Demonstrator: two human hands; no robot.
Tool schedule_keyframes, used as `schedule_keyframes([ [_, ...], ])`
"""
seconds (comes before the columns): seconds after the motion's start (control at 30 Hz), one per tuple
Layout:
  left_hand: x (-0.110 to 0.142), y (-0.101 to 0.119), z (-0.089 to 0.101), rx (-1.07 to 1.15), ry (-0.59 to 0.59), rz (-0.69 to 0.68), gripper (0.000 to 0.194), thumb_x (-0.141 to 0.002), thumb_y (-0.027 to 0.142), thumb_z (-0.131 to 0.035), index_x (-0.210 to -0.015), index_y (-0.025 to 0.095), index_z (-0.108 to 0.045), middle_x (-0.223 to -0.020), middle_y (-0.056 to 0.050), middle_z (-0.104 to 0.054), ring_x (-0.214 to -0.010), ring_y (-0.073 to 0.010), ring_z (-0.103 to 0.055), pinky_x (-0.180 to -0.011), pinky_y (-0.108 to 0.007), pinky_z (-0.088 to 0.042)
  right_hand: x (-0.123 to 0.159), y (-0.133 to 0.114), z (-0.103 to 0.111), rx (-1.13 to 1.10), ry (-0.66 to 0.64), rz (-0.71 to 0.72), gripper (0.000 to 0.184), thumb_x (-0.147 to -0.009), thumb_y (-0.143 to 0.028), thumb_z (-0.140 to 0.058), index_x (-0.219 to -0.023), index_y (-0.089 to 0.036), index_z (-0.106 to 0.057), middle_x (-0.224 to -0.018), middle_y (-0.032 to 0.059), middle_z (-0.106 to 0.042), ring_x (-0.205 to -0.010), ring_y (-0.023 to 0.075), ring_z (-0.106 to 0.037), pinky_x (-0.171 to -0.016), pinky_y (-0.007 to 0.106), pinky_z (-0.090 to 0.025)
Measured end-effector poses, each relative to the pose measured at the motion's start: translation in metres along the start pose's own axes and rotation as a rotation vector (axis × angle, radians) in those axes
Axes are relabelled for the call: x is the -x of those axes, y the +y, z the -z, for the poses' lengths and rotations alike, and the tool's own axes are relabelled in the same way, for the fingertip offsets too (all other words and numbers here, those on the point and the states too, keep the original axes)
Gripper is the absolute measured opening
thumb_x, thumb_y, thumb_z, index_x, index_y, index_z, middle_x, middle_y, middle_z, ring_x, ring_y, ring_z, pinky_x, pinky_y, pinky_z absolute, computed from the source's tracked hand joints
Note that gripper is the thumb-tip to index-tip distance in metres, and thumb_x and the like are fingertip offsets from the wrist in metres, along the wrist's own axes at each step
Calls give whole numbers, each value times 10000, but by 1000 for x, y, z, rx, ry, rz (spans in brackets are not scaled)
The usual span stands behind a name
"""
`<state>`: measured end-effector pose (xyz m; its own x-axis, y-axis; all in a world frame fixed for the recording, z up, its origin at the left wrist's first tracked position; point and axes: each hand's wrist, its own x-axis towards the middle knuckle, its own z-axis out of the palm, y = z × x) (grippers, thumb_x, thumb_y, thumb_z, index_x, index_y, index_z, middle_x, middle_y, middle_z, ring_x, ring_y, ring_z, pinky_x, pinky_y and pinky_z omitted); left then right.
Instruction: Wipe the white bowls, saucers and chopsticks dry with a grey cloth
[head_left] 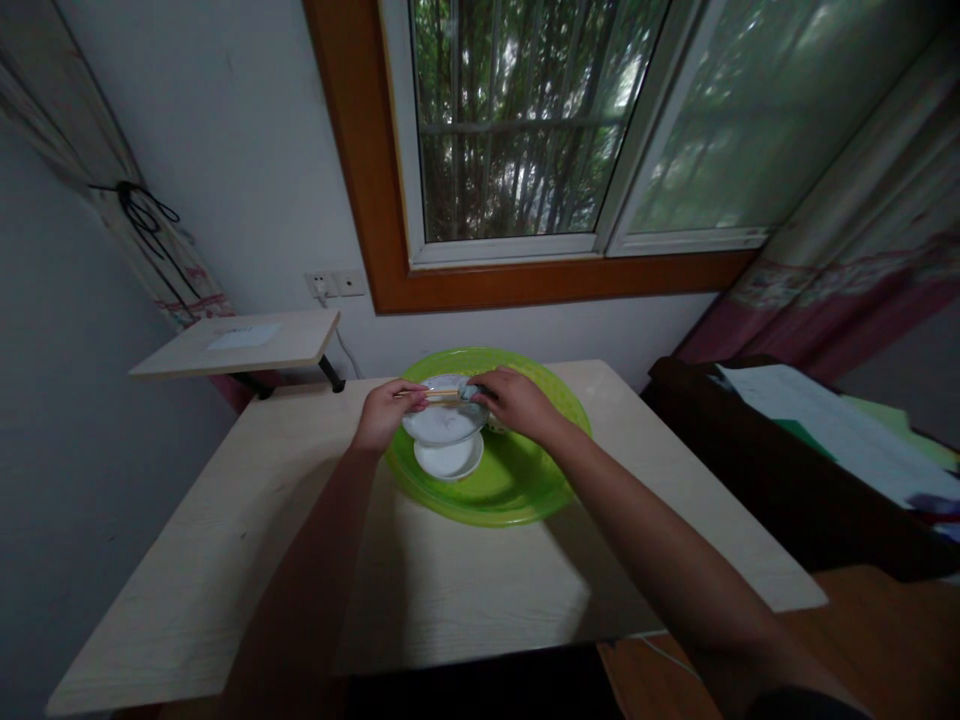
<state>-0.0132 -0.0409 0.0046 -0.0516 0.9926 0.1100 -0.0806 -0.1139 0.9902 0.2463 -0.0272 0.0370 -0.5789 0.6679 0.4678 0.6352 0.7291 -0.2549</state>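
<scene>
My left hand (386, 412) is closed on one end of a pair of light wooden chopsticks (442, 395), held level. At their other end, my right hand (517, 400) pinches a small grey-blue cloth (469, 389) wrapped about the sticks. Below them a white plate (444, 427) with a faint pattern sits in a large bright green basin (517, 508). A smaller white dish (450, 460) lies nearer to me, partly under the plate. Another patterned piece of crockery (495, 424) shows under my right hand, mostly hidden.
The basin stands on a pale wooden table (465, 580). A small raised shelf (247, 340) with a paper on it rises at the back left. Behind the table are a wall socket (334, 284) and a window. Papers (847, 425) lie on dark furniture to the right.
</scene>
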Motion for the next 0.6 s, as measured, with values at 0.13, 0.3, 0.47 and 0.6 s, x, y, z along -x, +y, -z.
schedule_keyframes([
  [0.13, -1, -2, 1, 27, 30, -12, 364, -626, 379, -895, -835, 122, -743, -825, -82, -756, -706, -169, -706, -812, -362, -595, 6, 16, 10, -29, 3, -73, 239, -936, -195, -625, -1157, -172, -715, -1112, 102, -756, -1015, 253, -661, -911, 358, -488],
  [0.3, -1, -3, -2, 1, 12, 6, 339, -649, 338, -887, -856, 109, -748, -819, -93, -753, -731, -181, -716, -839, -379, -590, 6, 21, 18, -54, -44, -92, 197, -911, -200, -660, -1093, -191, -733, -1081, 82, -765, -979, 246, -673, -887, 344, -489],
  [0.47, 0, -2, -3, -27, -22, 21, 339, -623, 323, -896, -849, 107, -764, -841, -93, -762, -710, -178, -708, -815, -371, -591, -1, 14, 21, -12, -72, -76, 206, -894, -178, -654, -1081, -185, -742, -1062, 92, -765, -975, 246, -672, -885, 338, -487],
  [0.6, -1, -3, -3, -71, -64, 30, 381, -618, 351, -901, -884, 108, -777, -844, -101, -766, -728, -195, -713, -793, -363, -587, -9, 9, 19, 3, -103, -28, 239, -882, -159, -638, -1097, -173, -742, -1082, 102, -762, -994, 242, -679, -905, 332, -491],
])
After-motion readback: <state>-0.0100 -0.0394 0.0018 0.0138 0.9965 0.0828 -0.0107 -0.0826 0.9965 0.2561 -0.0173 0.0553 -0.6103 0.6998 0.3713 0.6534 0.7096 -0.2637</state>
